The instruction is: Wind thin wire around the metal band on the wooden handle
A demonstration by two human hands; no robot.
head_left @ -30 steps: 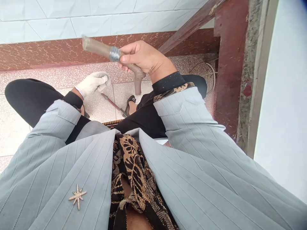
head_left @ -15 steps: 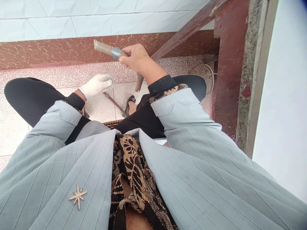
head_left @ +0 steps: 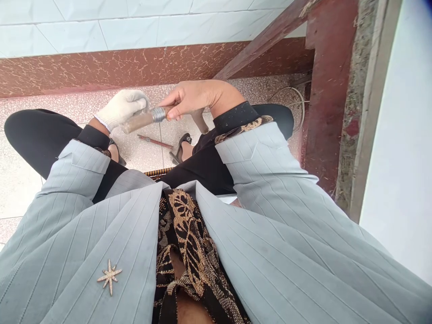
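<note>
1. Between the knees, above the speckled floor (head_left: 135, 155), a bent wooden stick (head_left: 138, 122) is held aslant, its near end lying beside the gloved hand and its crooked end angled down past the bare one.
2. Right hand (head_left: 199, 96), bare: thumb and fingers are clamped on the stick, just beside a coil of silvery wire (head_left: 158, 114).
3. Left hand (head_left: 120, 108), in a white knitted glove: the fingers are curled together close to the coil. Whether a strand of wire is pinched there cannot be told, as the fingertips are blurred.
4. Wire coil: several turns are wound around the stick, packed closely side by side. A loose end cannot be made out.
5. Thin reddish-brown rod (head_left: 155, 141): laid on the floor, untouched, its far end near a black shoe (head_left: 185, 143).
6. Surroundings: a red-brown marbled skirting (head_left: 101, 69) is seen below pale wall tiles (head_left: 128, 33); a pale cord (head_left: 301, 105) is looped on the floor at the right.
7. Step in hand, as judged: the wire-bound part of the stick appears to be worked between both hands. For the next move, a firm right grip is called for, with the turns held snug so that no slack is let into the coil.
</note>
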